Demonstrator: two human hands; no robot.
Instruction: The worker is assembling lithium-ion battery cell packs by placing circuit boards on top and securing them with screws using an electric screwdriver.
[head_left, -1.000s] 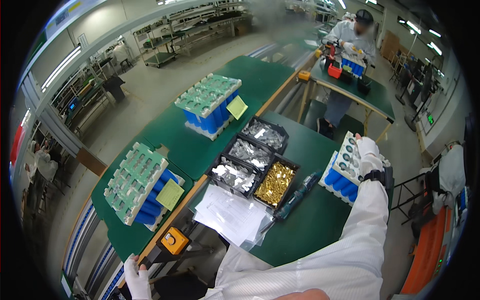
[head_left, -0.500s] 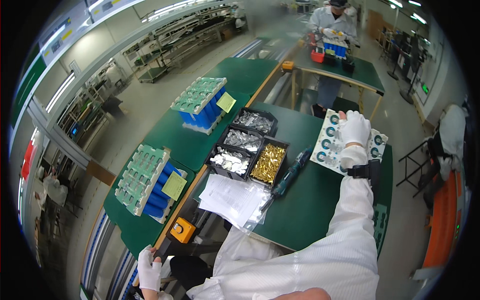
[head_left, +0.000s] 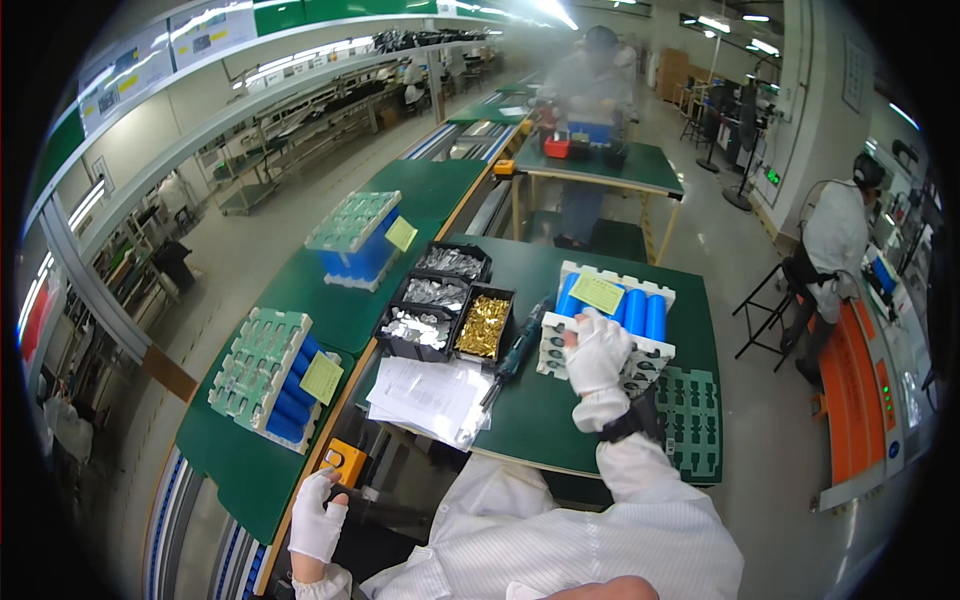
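Green bench [head_left: 560, 435], head view. Blue pack [head_left: 655, 318] sits on its right part, label [head_left: 598, 293] facing up (fully on its side or only tipped, cannot tell). Right hand [head_left: 600, 358] is against its near end; fingers partly hidden, grip unconfirmed. Left hand [head_left: 318, 522], loosely spread, empty, is near the orange box [head_left: 345, 461]. Risk: weak one-handed support could let the pack fall onto the plate [head_left: 690, 423] beside it.

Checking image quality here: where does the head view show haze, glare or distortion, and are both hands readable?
In the head view, a hazy smear veils the far co-worker, a ceiling light flares, silvery metal pieces glint, the overhead beam bows and the corners go black; the left hand and right hand read fairly clearly.
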